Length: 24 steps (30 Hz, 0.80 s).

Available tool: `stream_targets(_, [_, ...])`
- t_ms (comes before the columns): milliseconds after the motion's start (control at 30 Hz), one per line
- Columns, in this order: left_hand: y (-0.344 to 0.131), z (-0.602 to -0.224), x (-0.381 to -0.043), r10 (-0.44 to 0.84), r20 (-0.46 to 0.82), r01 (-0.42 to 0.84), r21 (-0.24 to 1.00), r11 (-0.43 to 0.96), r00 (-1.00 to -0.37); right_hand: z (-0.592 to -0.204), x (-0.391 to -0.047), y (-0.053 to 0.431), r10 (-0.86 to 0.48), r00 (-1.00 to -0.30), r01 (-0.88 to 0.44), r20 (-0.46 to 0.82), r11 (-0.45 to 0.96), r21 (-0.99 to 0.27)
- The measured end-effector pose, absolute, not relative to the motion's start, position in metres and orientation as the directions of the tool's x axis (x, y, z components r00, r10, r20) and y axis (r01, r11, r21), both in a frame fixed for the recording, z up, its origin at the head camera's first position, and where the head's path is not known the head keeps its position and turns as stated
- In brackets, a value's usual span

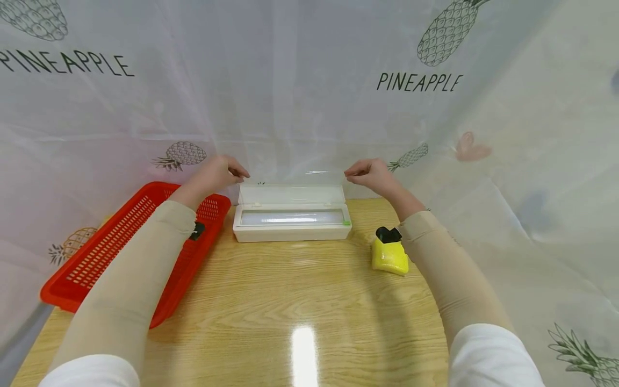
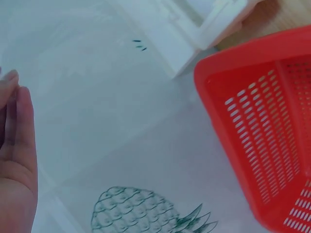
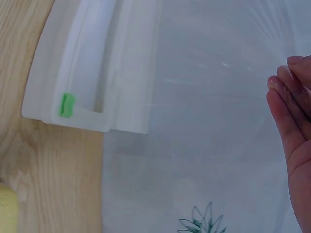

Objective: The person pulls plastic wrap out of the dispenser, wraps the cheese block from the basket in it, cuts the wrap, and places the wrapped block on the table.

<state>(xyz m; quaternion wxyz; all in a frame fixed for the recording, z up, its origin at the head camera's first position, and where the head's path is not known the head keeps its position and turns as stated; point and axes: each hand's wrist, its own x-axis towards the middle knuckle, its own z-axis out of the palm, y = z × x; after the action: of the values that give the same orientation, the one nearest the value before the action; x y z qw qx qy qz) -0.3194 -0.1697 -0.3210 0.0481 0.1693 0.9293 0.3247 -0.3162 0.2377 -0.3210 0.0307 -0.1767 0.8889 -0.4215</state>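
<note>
A white cling film dispenser [image 1: 292,232] lies on the table with its lid [image 1: 292,194] raised and a roll of film inside its slot. Clear cling film [image 3: 265,29] stretches between my two hands above and behind the lid; it shows mostly as glints and creases fanning out from the right fingertips. My left hand [image 1: 223,171] pinches one end, left of the lid. Across from it, my right hand [image 1: 371,174] pinches the other end between thumb and fingers. A green slider [image 3: 67,105] sits at the dispenser's right end.
A red perforated basket [image 1: 186,285] stands at the left, under my left forearm. Near my right forearm lies a glossy yellow block [image 1: 389,258] on the wooden table [image 1: 271,301]. A pale curtain [image 1: 290,97] with pineapple prints hangs right behind the table and along the sides.
</note>
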Motion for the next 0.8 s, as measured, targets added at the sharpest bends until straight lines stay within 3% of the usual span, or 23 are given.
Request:
stream_targets(533, [-0.180,-0.280,-0.306,0.422,0.047,0.350,0.643,0.681,-0.905,-0.273,-0.318,0.234,-0.322,-0.938,-0.305,0.125,0.603,-0.737])
stream_targets(800, [-0.189,-0.263,-0.300,0.334,0.073,0.287,0.697,0.657,-0.940,-0.259,-0.317,0.233,-0.305,-0.937,-0.331,0.173,0.607,-0.723])
